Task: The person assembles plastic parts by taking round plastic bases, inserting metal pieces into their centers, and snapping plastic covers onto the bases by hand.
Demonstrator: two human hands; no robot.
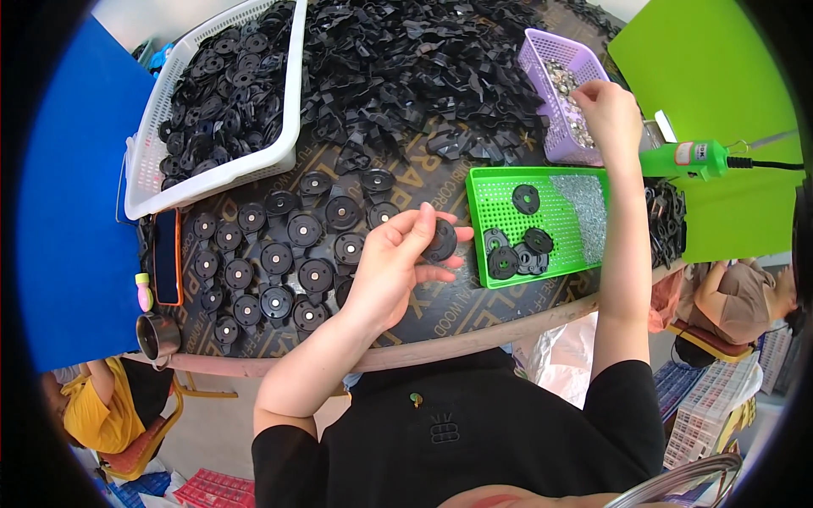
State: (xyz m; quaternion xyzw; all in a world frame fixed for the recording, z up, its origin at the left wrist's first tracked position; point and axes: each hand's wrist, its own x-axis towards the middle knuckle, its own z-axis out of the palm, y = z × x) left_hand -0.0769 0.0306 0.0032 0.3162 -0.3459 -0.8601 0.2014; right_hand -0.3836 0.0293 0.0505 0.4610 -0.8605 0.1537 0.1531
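My left hand [396, 264] grips a round black plastic disc [442, 240] between thumb and fingers, above the table's front middle. Its other fingers stretch past the disc toward the green tray. My right hand [606, 114] reaches over the lilac basket [535, 66], fingertips pinched together at the small shiny metal pieces [562, 83] inside. Whatever those fingertips hold is too small to make out. Left of my left hand, black round parts [275, 259] lie in loose rows, many with a silvery centre. The green perforated tray [500, 212] carries several black discs and a patch of small silvery pieces.
A white basket [296, 93] full of black discs stands at the back left. Black plastic pieces [406, 68] heap up behind. A green corded tool [690, 160] lies right of my right arm. A phone [168, 256] and metal cup [158, 336] sit at the left edge.
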